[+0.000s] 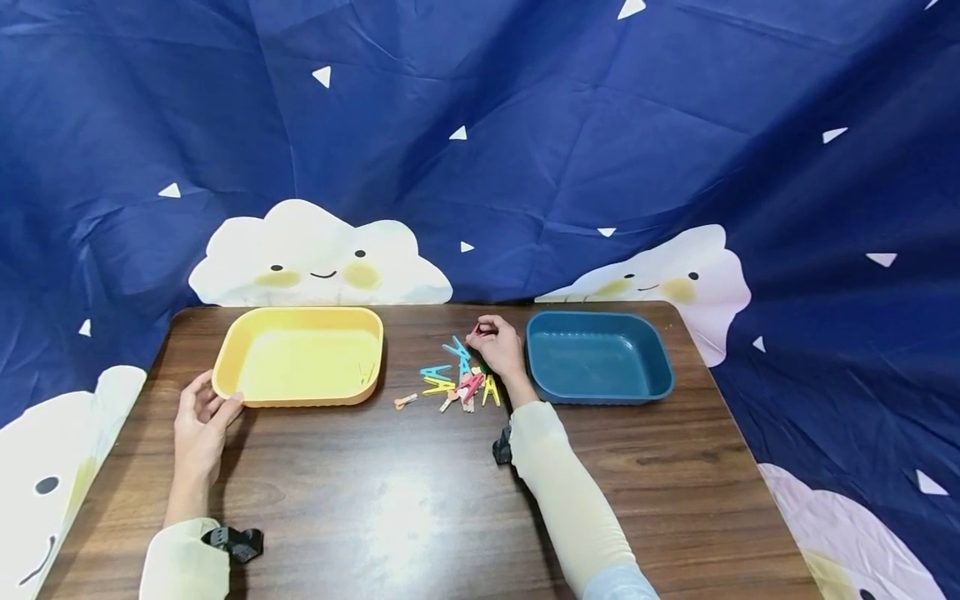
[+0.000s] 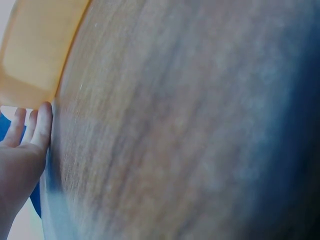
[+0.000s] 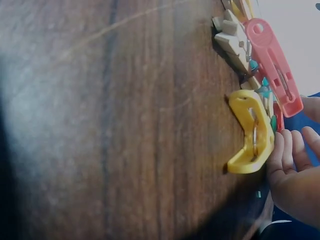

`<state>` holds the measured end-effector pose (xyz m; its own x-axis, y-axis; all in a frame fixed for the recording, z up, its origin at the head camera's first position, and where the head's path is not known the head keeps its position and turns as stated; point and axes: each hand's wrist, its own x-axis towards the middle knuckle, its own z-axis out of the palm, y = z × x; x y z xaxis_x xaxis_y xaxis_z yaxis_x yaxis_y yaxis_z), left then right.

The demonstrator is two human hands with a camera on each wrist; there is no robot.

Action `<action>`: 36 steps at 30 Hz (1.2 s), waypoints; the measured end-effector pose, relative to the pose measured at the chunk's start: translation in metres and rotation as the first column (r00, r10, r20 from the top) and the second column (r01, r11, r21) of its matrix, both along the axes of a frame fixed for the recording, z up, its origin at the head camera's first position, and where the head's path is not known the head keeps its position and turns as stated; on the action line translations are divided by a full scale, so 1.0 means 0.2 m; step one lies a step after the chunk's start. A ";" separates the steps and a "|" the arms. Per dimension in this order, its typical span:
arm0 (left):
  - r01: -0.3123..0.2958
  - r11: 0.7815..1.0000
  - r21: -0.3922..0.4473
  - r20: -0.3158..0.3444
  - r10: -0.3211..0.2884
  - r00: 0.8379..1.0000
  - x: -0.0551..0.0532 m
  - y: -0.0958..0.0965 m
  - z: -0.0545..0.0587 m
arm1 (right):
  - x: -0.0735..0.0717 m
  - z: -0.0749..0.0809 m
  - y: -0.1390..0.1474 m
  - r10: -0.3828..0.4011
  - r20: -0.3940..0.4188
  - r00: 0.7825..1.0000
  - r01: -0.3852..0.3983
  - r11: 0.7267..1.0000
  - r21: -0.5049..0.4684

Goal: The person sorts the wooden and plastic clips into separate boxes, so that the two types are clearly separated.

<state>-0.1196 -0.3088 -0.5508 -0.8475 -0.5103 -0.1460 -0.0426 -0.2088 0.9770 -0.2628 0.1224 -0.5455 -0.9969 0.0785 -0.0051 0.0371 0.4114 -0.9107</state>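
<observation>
In the head view my left hand [image 1: 198, 425] holds the near left corner of a yellow basin [image 1: 300, 400], thumb at the front and fingers along the side. A yellow clothespin [image 1: 365, 375] lies inside that basin. My right hand [image 1: 501, 348] is over the far right of a small heap of clothespins, and its fingertips pinch a red clothespin [image 1: 476, 330], mostly hidden. The heap has blue clothespins [image 1: 435, 372], a pink clothespin [image 3: 274, 67], yellow clothespins [image 3: 250, 135] and wooden clothespins [image 3: 233, 42].
A dark blue basin [image 1: 600, 398] stands right of the heap. One small wooden clip [image 1: 406, 402] lies apart on the heap's left. Behind the brown table [image 1: 337, 492] hangs a blue cloth [image 1: 525, 125] with clouds and white triangles.
</observation>
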 end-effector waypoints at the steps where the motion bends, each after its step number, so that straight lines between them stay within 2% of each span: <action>1: 0.001 1.000 -0.001 0.001 -0.001 1.000 0.00 0.00 0.00 | 0.00 0.00 0.00 0.000 0.004 1.000 0.000 1.000 0.003; 9: 0.008 1.000 0.003 0.007 -0.008 1.000 0.00 -0.01 0.00 | 0.00 0.00 0.00 -0.003 0.029 1.000 0.002 0.998 0.062; 18: -0.002 1.000 0.005 -0.013 0.002 1.000 0.01 0.00 0.00 | -0.01 -0.03 0.00 0.042 -0.015 0.999 -0.037 0.969 0.244; 26: 0.003 1.000 0.014 -0.010 -0.003 1.000 0.01 0.00 -0.01 | -0.01 -0.04 0.01 0.024 0.013 1.000 -0.026 0.976 0.217; 36: 0.012 1.000 0.012 0.001 -0.012 1.000 0.01 0.00 -0.01 | -0.01 -0.04 0.02 0.033 0.004 0.999 -0.033 0.974 0.223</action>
<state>-0.1182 -0.3093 -0.5521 -0.8532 -0.4985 -0.1535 -0.0465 -0.2203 0.9743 -0.2648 0.1262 -0.5539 -0.9990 0.0445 0.0088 0.0199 0.6054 -0.7957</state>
